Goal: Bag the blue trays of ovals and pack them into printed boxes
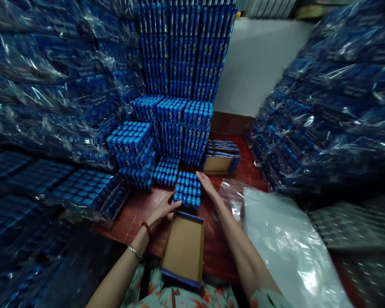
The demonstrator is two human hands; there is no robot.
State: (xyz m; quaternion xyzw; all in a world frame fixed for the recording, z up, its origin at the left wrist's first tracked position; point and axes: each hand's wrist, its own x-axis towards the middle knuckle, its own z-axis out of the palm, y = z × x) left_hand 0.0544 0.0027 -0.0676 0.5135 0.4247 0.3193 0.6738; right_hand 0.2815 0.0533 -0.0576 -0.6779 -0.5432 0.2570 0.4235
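Note:
Between my hands stands a block of slim blue bottles (188, 188) with rounded caps, upright in tight rows. My left hand (165, 207) grips its near left side, thumb along the front and the other fingers partly hidden. On the far right side, my right hand (207, 185) presses with its fingertips at the back corner. Just in front of the block, close to my body, lies a shallow cardboard tray (183, 246) with a brown inside, blue edges and nothing in it. Another low group of the same bottles (166, 171) touches or nearly touches the block at left.
Tall stacks of blue bottles (182, 137) rise behind. Plastic-wrapped packs (45, 94) tower at left, with more wrapped packs (333, 107) at right. Nested trays (221, 162) stand behind my right hand. Clear plastic bags (282, 239) cover the right of the red table (131, 214).

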